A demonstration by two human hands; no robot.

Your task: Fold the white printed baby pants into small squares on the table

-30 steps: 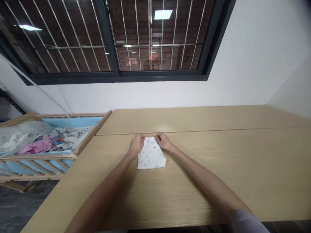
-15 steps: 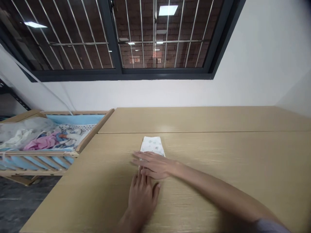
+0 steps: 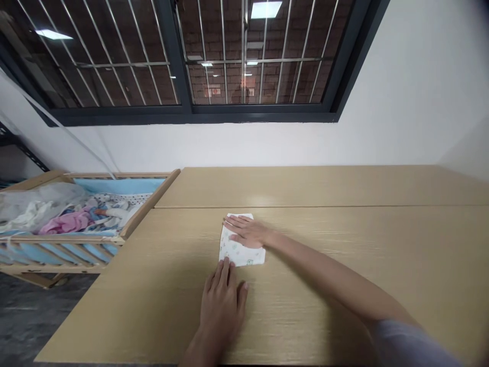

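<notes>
1. Left hand (image 3: 222, 307) lay palm-down on the pale wood-grain counter (image 3: 344, 244), fingers spread, tips at the cloth's near edge; grip apart, holding nothing.
2. Folded white cloth (image 3: 242, 255), soft, thin, small green-blue print, sat flat mid-counter; already a compact rectangle, no loose ends showing.
3. Right hand (image 3: 246, 231) pressed flat on top, fingers together; grip open, not clamped.
4. Wooden crib (image 3: 151, 201) stood left of the counter, holding a pink garment (image 3: 66, 223), heaped clothes, blue padding (image 3: 118, 185).
5. Barred window (image 3: 252, 61) beyond, brick behind.
</notes>
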